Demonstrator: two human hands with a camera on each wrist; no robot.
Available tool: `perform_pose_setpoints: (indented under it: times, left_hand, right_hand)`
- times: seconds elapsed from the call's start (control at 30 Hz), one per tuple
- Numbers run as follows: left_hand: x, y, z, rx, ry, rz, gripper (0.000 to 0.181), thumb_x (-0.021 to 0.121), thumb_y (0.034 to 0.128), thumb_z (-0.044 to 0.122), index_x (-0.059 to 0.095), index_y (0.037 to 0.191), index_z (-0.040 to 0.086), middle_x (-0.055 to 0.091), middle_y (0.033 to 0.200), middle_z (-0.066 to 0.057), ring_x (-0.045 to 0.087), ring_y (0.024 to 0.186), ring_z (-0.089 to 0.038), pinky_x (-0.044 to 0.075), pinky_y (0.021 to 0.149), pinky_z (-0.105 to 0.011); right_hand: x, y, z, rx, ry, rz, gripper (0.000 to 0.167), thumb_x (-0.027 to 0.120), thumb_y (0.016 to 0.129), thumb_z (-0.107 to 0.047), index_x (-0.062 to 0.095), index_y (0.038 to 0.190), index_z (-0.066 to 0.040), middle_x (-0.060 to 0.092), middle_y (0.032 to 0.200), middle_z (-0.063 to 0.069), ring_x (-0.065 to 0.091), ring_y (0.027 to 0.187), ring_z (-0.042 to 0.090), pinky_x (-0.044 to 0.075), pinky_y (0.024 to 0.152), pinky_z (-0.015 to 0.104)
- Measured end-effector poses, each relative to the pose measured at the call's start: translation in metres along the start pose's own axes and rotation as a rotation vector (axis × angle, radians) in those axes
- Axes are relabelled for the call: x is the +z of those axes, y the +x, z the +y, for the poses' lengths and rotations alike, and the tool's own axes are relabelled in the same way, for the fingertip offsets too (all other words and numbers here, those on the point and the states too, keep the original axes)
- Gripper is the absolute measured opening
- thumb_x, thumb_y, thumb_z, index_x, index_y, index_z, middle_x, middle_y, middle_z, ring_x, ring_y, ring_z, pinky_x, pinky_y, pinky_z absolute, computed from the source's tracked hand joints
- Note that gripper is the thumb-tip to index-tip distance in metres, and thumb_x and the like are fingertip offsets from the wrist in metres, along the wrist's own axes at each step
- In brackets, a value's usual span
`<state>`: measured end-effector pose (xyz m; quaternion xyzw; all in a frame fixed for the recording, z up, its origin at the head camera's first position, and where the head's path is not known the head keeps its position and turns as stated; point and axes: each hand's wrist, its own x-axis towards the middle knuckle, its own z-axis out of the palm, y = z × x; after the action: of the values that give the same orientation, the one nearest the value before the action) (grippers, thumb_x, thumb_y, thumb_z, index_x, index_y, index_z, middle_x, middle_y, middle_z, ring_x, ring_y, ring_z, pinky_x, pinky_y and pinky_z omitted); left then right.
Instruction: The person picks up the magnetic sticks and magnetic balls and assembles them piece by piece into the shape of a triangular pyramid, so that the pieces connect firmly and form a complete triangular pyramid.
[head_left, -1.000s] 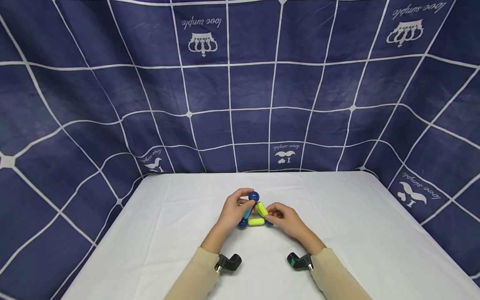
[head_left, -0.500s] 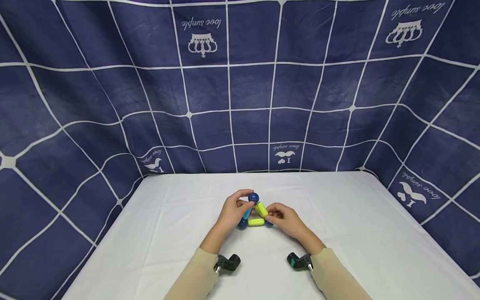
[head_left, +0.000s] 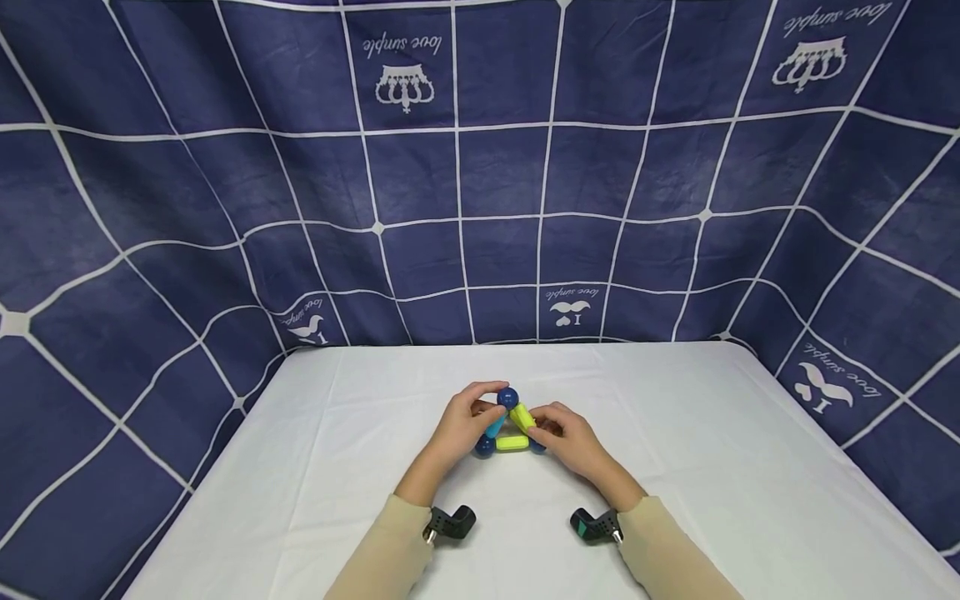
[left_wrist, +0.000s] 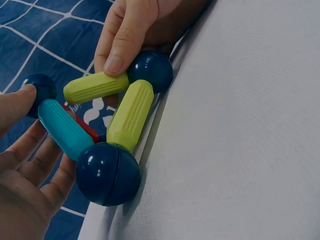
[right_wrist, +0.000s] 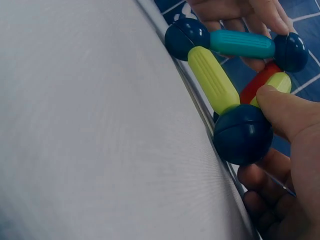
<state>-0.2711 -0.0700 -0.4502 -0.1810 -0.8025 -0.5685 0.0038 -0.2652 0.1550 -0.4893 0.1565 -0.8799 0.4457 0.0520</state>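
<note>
A magnetic rod-and-ball frame stands between the hands on the white table. My left hand (head_left: 459,429) holds the dark blue top ball (head_left: 507,398) between thumb and fingers. From that ball a light blue rod (left_wrist: 65,129) slopes down to the lower left ball (left_wrist: 108,174). A yellow-green rod (head_left: 512,443) links this one to the lower right ball (left_wrist: 151,71). My right hand (head_left: 573,437) pinches a second yellow-green rod (left_wrist: 95,87), rising from the lower right ball; its upper end shows a gap to the top ball in the left wrist view. Behind is a red rod (right_wrist: 257,82), partly hidden.
A white cloth covers the table (head_left: 360,467). Dark blue checked curtains (head_left: 495,175) hang behind it and at both sides. Black camera mounts (head_left: 452,522) sit on both wrists, over beige sleeves.
The top ball has dropped very slightly with my left hand. My right fingers have shifted a little along the yellow-green rod. The red rod is now hidden in the head view.
</note>
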Motion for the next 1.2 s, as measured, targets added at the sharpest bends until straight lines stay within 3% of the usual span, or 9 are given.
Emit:
perform_pose_setpoints:
  times: [0.3,0.63,0.97,1.2]
  left_hand:
    - [0.002,-0.001,0.002,0.036,0.061,0.009,0.038,0.067,0.0956,0.015,0.063,0.132,0.023,0.062,0.127,-0.005,0.068,0.106,-0.023,0.056,0.088,-0.033]
    - [0.003,-0.003,0.004,0.037,0.105,-0.024,0.04,0.066,0.0967,0.015,0.061,0.135,0.024,0.061,0.13,-0.002,0.067,0.105,-0.019,0.056,0.087,-0.029]
    - [-0.008,-0.003,-0.007,0.002,0.074,-0.097,0.048,0.069,0.0927,0.009,0.057,0.139,0.019,0.061,0.133,-0.01,0.07,0.102,-0.022,0.058,0.083,-0.032]
    - [-0.024,-0.004,-0.012,-0.021,0.163,-0.198,0.032,0.077,0.0857,0.009,0.067,0.116,0.013,0.069,0.112,-0.007,0.066,0.092,-0.015,0.055,0.079,-0.027]
  right_hand:
    - [0.0,-0.001,0.0,0.005,0.036,-0.005,0.021,0.073,0.091,-0.028,0.072,0.113,-0.024,0.064,0.1,-0.005,0.056,0.085,0.009,0.047,0.075,0.022]
    - [-0.001,-0.003,-0.002,0.022,0.056,-0.025,0.021,0.073,0.091,-0.029,0.072,0.112,-0.028,0.064,0.102,-0.007,0.056,0.088,0.011,0.046,0.077,0.024]
    - [-0.006,-0.001,0.002,-0.024,0.042,-0.071,0.024,0.073,0.091,-0.028,0.07,0.115,-0.026,0.064,0.101,-0.006,0.054,0.084,0.011,0.046,0.074,0.023]
    - [-0.015,-0.001,0.004,-0.041,-0.009,-0.156,0.031,0.079,0.086,-0.029,0.065,0.113,-0.023,0.064,0.102,-0.006,0.057,0.09,0.011,0.048,0.083,0.025]
